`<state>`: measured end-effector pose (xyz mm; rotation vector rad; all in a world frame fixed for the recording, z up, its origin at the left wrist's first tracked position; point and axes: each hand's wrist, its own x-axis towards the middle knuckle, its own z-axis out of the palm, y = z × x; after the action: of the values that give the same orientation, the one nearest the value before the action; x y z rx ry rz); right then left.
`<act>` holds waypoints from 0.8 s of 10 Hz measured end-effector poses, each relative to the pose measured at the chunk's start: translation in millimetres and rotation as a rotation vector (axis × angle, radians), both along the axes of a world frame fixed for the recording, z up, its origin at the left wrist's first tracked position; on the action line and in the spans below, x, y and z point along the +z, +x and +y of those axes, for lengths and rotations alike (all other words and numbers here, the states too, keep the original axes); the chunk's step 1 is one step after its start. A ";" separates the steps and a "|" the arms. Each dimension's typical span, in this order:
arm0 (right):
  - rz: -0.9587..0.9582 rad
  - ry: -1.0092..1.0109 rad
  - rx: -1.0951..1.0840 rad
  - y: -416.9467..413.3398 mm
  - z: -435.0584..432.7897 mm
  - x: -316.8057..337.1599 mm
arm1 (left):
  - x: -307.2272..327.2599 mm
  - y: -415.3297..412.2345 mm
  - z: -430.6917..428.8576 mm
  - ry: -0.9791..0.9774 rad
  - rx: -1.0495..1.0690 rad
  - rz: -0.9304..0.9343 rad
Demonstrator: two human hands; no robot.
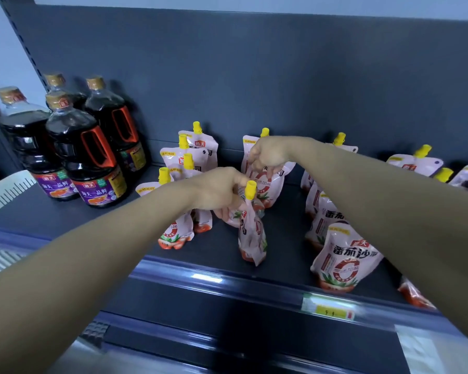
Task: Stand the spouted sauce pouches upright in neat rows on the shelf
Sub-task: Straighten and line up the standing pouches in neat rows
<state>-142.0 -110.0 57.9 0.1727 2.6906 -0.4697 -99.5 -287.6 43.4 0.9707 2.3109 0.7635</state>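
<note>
The left hand [219, 190] was clamped on the top of the front pouch [251, 236], a pink soft-plastic sauce pack with a yellow screw cap, its fingers curled round the neck just beside the cap. That pouch stood upright on its base, turned edge-on, below and just right of the hand, close to the shelf's front lip. The right hand [268, 153] reached further back, apart from the left, and pinched the top edge of the rear pouch [270, 184], a matching pink pack whose yellow cap poked up above the knuckles. It stood upright, facing forward.

Left of the left hand, a row of pink yellow-capped pouches [184, 157] stood one behind another, partly hidden by the forearm. Under the right forearm, another file of upright pink pouches [341, 263] ran front to back. Beyond the right arm, several slumped pouches [414, 164] leaned or lay near the back panel.

All of these sat on the dark grey metal shelf [281, 238], whose front rail carried a yellow-green price tag [327, 310] below the right forearm. Far left of both hands stood four dark soy-sauce bottles [84, 157] with orange handles and gold caps, and beyond them a white slotted plastic basket [6, 190].
</note>
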 end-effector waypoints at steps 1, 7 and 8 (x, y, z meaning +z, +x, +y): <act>-0.032 0.034 0.057 -9.3 -4.7 -6.9 | -0.2 -1.4 -4.3 0.035 0.003 0.143; -0.237 0.160 0.186 -115.5 -26.1 -122.4 | -12.0 7.0 -33.0 0.136 0.280 0.034; -0.149 0.086 0.147 -58.9 -53.9 -69.9 | -10.2 9.3 -36.1 0.123 0.290 0.024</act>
<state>-201.0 -163.9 -12.0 0.0321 2.5556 -0.2855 -90.3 -323.8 33.2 0.7043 2.4812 1.0258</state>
